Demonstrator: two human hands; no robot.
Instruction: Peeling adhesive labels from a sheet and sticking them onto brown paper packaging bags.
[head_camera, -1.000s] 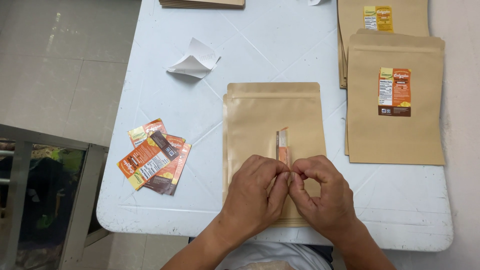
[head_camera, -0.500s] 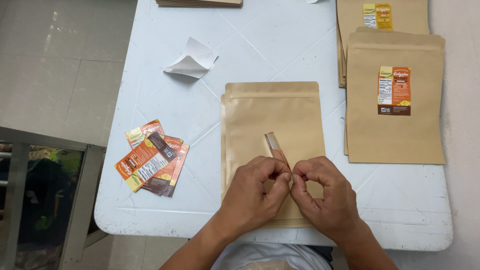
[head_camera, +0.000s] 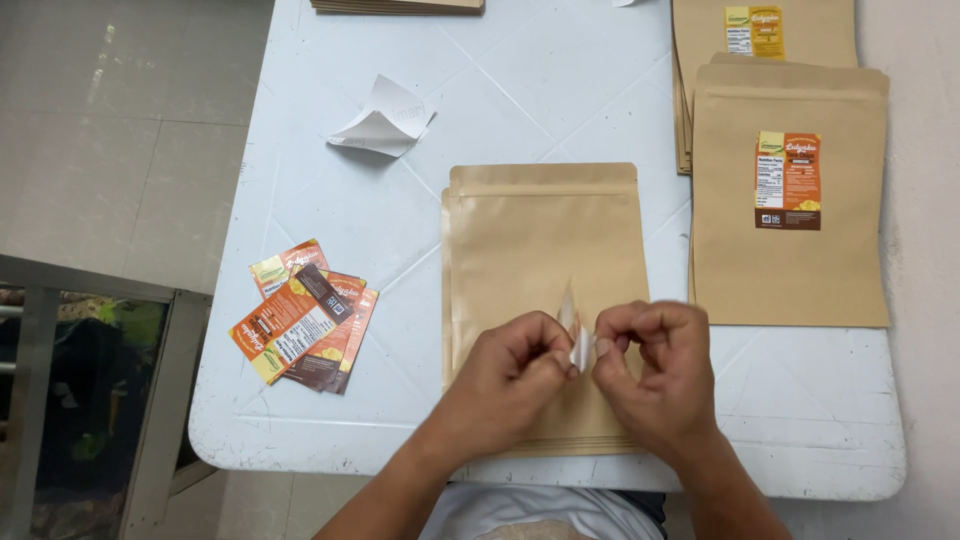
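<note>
While it's pinched between both sets of fingertips, the small label sticker (head_camera: 575, 335) sits edge-up over the plain kraft pouch (head_camera: 545, 260). Left hand (head_camera: 510, 385) and right hand (head_camera: 660, 375) both clamp it tight. Loose labels (head_camera: 300, 325) at 9 o'clock, labelled pouches (head_camera: 790, 250) at 2.

The fingers (head_camera: 560, 352) hide most of the sticker (head_camera: 574, 330); its printed face cannot be seen.

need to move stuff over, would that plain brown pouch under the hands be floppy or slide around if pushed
The pouch looks flat and empty, so probably light and bendy. Its smooth paper on the smooth table would likely slide easily. Lifted by one corner, it may sag.
</note>
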